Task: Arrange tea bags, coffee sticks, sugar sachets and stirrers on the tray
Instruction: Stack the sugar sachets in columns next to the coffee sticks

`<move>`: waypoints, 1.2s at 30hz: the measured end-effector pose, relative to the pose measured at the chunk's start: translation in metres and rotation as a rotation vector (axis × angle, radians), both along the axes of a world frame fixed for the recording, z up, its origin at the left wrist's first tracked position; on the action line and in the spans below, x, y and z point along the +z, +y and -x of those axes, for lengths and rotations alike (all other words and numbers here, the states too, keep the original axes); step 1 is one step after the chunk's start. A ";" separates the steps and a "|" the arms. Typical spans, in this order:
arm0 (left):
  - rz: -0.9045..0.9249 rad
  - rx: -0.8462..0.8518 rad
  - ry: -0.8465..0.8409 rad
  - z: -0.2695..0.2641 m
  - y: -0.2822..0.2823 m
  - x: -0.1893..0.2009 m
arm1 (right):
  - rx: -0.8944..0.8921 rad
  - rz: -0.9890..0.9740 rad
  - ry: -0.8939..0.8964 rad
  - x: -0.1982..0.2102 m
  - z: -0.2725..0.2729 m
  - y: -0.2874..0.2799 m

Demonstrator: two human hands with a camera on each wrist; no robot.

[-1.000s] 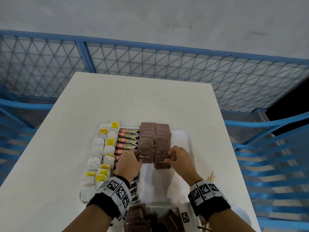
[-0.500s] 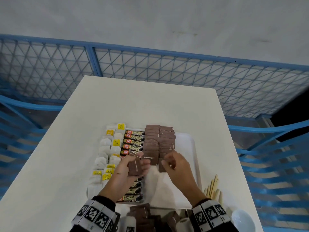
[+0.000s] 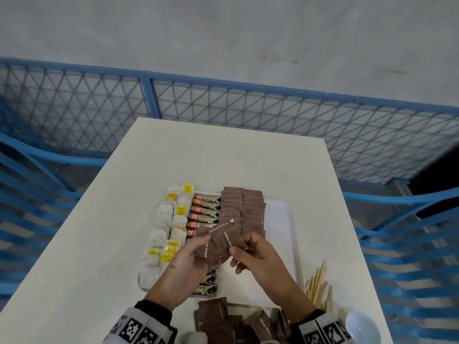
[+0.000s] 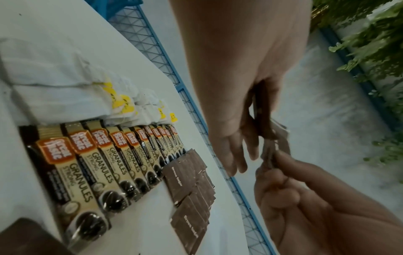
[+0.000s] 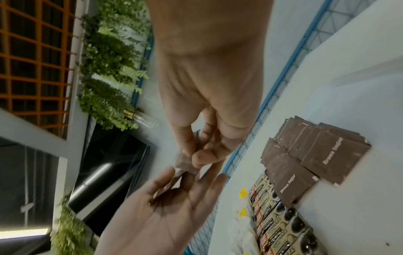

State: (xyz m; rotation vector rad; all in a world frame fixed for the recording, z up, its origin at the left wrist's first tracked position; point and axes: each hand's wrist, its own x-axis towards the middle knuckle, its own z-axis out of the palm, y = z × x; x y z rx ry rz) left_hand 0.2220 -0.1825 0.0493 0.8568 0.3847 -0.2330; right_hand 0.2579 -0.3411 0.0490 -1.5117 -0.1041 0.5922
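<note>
Sachets (image 3: 224, 240) held over the tray (image 3: 279, 219) are flat, brown, white-lettered.

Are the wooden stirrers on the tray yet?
No, the wooden stirrers lie on the table, outside the right rim of the tray.

Right hand (image 5: 207, 82) comes in from the top, thumb and fingertips pinching the held sachets (image 5: 185, 160), a crumpled little brown bunch. Left hand (image 5: 161, 219) sits underneath, palm facing the camera, fingers mostly straight and touching the bottom of that bunch. Off to the right, two overlapping rows of Brown Sugar sachets (image 5: 322, 155) lie flat on the white tray (image 5: 359, 215). Coffee sticks (image 5: 283, 229) are right beside them, tea bags (image 5: 237, 231) past those. Ferny plants (image 5: 104, 77) behind, pretty blurry.
</note>
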 end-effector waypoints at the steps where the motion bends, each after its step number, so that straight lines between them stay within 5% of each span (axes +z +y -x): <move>1: 0.039 0.028 0.019 0.000 0.000 0.001 | -0.029 -0.033 0.021 0.000 0.000 -0.002; 12: -0.013 0.048 0.019 0.005 0.006 0.002 | -0.301 -0.263 0.085 -0.002 -0.007 -0.034; 16: -0.224 -0.009 -0.013 0.004 0.008 -0.009 | -0.369 -0.254 0.091 -0.010 -0.014 -0.044; 24: -0.707 -0.165 -0.037 -0.013 0.016 -0.028 | -0.215 0.030 0.142 -0.038 -0.028 -0.057; 36: -1.307 -0.417 -0.132 -0.067 0.013 -0.044 | -0.037 0.553 -0.122 -0.057 -0.067 -0.059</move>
